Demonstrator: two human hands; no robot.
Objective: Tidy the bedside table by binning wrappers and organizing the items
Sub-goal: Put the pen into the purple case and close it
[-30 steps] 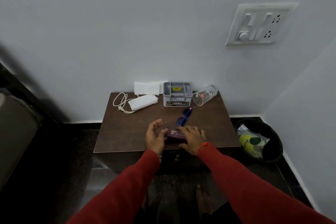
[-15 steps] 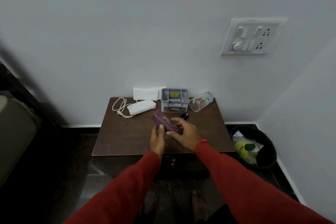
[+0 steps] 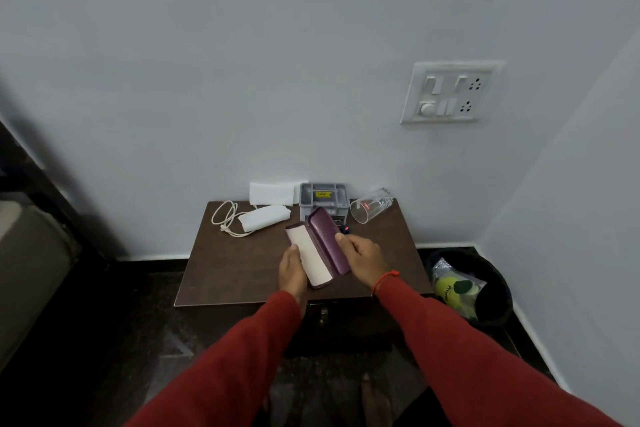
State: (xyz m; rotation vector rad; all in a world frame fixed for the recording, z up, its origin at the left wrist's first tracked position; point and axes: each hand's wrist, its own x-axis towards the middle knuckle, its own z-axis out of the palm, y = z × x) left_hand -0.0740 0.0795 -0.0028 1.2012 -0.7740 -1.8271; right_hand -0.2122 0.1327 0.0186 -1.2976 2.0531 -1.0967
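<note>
The hard, oblong maroon case (image 3: 317, 246) stood hinged open above the dark wooden bedside table (image 3: 235, 270), its smooth pale lining facing up and its glossy rounded lid tilted to the right. The left hand (image 3: 293, 270) gripped the lined half from beneath, thumb on its edge; the right hand (image 3: 363, 258) pinched the lid. Behind lay a white coiled cable (image 3: 225, 218), a grey plastic organizer (image 3: 323, 199) and a clear tumbler (image 3: 370, 206) on its side. A black bin (image 3: 498, 291) held a crinkled wrapper (image 3: 455, 288).
</note>
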